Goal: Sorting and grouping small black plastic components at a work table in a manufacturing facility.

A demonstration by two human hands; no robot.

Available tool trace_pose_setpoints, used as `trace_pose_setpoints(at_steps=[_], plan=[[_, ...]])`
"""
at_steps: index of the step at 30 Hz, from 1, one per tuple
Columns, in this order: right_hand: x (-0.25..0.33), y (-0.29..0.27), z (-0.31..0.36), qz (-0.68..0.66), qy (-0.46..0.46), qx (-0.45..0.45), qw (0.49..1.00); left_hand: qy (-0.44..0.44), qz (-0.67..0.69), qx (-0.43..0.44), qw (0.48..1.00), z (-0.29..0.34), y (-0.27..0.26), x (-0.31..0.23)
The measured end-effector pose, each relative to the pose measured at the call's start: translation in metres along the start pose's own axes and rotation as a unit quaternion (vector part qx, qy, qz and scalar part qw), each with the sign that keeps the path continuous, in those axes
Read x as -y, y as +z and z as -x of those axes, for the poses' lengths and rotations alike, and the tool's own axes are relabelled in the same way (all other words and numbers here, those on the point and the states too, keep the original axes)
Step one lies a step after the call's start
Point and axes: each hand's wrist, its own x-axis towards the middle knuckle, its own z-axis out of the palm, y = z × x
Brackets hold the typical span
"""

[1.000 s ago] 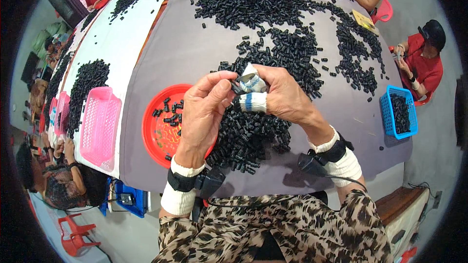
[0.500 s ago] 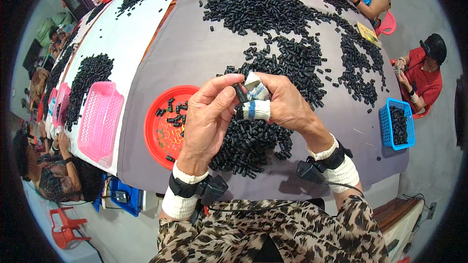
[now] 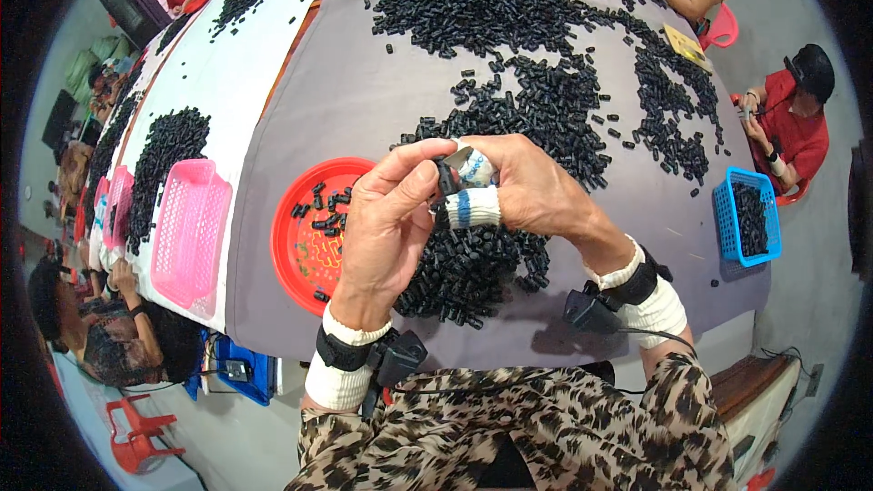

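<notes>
In front of my chest, both hands meet over a pile of small black ribbed cylindrical pieces (image 3: 468, 277). My left hand (image 3: 386, 218) is closed, pinching one small black cylindrical piece (image 3: 446, 178) between thumb and fingertips. Close against it, my right hand (image 3: 532, 184) is curled round what looks like a small metal blade, mostly hidden. White cloth with blue marks (image 3: 476, 168) and a white finger sleeve with a blue stripe (image 3: 475, 207) cover its thumb and finger. A round red tray (image 3: 289, 236) with several black pieces lies left of my left hand.
Larger heaps of black pieces (image 3: 473, 5) spread across the grey-covered table (image 3: 273, 309). A blue basket (image 3: 747, 259) holding pieces stands at the right edge; a pink basket (image 3: 189, 236) stands left. People sit around, including one in a red shirt (image 3: 789, 141). Cables run from my wrist devices.
My hands stay together in nearly the same place. The black piece has turned slightly in my left fingers, and my right hand has shifted a little against it. The view has tilted slightly.
</notes>
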Motion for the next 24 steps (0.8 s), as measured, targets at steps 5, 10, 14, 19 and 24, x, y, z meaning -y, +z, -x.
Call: trace_pose_setpoints(at_steps=[5, 10, 14, 19, 24], plan=[[0.0009, -0.0023, 0.0001, 0.031, 0.0, 0.016, 0.999, 0.01, -0.028, 0.005, 1.0, 0.0008, -0.0026, 0.0007], [0.0009, -0.0046, 0.0018, 0.046, -0.021, 0.029, 0.998, 0.007, -0.043, 0.009, 0.999, 0.0001, -0.002, 0.0009], [-0.0033, -0.0035, 0.0016, 0.042, -0.011, 0.034, 0.998, 0.005, -0.05, -0.003, 0.999, 0.0016, -0.002, 0.0], [0.0003, -0.005, 0.0021, 0.05, -0.017, 0.052, 0.997, 0.004, -0.068, -0.004, 0.998, 0.0009, -0.0037, 0.0002], [-0.0012, -0.0067, 0.0009, 0.101, -0.001, 0.087, 0.991, 0.013, -0.097, 0.0, 0.995, 0.0001, -0.0047, 0.0005]])
